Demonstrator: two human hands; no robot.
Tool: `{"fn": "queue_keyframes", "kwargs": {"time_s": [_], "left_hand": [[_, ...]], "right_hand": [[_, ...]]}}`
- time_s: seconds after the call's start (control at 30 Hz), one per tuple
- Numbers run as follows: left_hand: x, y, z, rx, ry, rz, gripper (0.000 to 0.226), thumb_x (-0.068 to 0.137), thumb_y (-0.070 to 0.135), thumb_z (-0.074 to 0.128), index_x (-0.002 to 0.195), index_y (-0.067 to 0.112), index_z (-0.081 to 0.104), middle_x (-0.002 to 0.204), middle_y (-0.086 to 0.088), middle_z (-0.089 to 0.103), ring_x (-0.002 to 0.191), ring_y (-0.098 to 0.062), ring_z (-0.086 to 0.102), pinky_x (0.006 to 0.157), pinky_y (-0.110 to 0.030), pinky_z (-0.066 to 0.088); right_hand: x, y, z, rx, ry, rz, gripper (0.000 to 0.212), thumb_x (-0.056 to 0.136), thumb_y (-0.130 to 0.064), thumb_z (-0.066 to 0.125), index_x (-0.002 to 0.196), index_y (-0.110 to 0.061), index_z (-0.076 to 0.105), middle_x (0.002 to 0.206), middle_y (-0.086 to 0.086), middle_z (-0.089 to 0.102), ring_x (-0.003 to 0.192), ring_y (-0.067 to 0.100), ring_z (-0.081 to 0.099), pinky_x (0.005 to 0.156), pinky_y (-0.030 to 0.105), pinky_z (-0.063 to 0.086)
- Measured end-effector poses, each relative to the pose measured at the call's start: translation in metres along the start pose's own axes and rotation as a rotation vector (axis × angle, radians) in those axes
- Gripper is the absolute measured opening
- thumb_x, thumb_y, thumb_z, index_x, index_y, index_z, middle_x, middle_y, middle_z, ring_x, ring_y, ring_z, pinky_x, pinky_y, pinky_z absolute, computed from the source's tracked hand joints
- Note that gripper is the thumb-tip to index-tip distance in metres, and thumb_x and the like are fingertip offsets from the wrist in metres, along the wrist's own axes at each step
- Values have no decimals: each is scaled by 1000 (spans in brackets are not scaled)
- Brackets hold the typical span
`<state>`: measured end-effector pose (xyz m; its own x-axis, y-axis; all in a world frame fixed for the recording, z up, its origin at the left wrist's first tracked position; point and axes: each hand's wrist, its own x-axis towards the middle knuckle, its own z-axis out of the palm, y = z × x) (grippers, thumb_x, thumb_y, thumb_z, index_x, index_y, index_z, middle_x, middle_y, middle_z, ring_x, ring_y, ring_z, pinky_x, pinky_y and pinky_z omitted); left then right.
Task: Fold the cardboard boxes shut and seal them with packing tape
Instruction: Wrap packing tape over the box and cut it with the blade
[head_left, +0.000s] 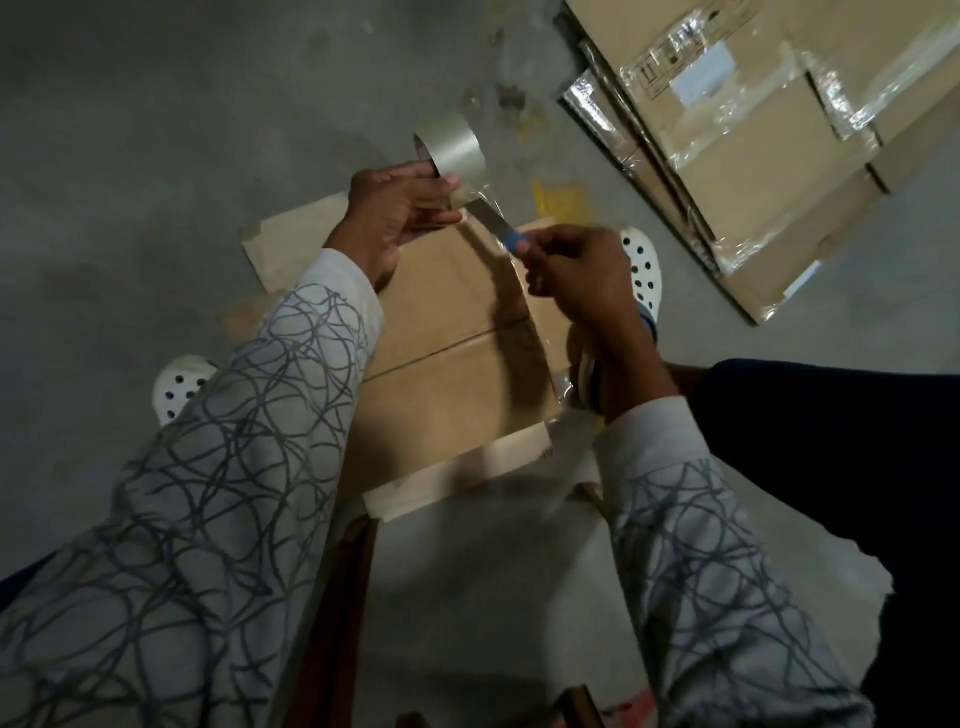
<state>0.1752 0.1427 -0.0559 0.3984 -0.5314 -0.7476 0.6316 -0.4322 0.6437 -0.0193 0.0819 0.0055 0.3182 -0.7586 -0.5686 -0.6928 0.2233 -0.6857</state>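
A cardboard box (457, 374) lies on the floor between my feet, its flaps folded flat with a seam across the middle. My left hand (395, 208) grips a roll of clear packing tape (452, 148) above the box's far edge. A clear strip runs from the roll down along the box's right side. My right hand (566, 270) holds a blue-handled knife (501, 228) whose blade touches the strip just below the roll.
A stack of flattened, taped cardboard boxes (753, 135) lies on the concrete floor at the upper right. My white perforated shoes (179, 387) flank the box. A white cloth (467, 597) covers my lap in the foreground.
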Motion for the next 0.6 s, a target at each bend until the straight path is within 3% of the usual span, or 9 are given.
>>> {"fn": "queue_keyframes", "kwargs": {"time_s": [0.13, 0.2, 0.3, 0.4, 0.6], "left_hand": [[2, -5, 4, 26, 21, 25, 39, 74, 13, 87, 112, 10, 76, 97, -14, 78, 91, -34, 75, 90, -40, 60], [3, -6, 3, 36, 27, 27, 38, 75, 15, 87, 111, 12, 77, 97, -15, 78, 92, -33, 75, 91, -41, 60], [3, -5, 4, 28, 29, 27, 37, 75, 13, 86, 111, 10, 76, 96, -15, 78, 93, -36, 75, 91, -42, 60], [3, -5, 6, 27, 47, 35, 35, 75, 11, 86, 109, 8, 76, 94, -14, 78, 91, -36, 75, 90, -44, 60], [7, -11, 6, 72, 67, 83, 33, 73, 15, 88, 105, 13, 79, 91, -13, 78, 86, -34, 74, 96, -53, 55]], "right_hand": [[22, -1, -6, 249, 71, 53, 14, 95, -13, 68, 104, -5, 77, 74, 3, 69, 66, 16, 66, 68, 32, 61], [30, 2, -5, 138, 102, -9, 16, 97, -14, 66, 107, -5, 76, 81, 3, 71, 68, 16, 71, 68, 34, 62], [38, 5, -6, -199, 208, -258, 13, 96, -16, 66, 103, -15, 77, 88, -1, 75, 73, 14, 72, 74, 37, 62], [45, 2, -7, -374, 289, -446, 21, 88, -8, 65, 101, -16, 80, 90, 3, 76, 78, 16, 70, 75, 31, 58], [49, -12, 3, -386, 377, -706, 25, 82, 3, 64, 97, -8, 81, 90, 11, 69, 79, 21, 66, 64, 29, 52]]}}
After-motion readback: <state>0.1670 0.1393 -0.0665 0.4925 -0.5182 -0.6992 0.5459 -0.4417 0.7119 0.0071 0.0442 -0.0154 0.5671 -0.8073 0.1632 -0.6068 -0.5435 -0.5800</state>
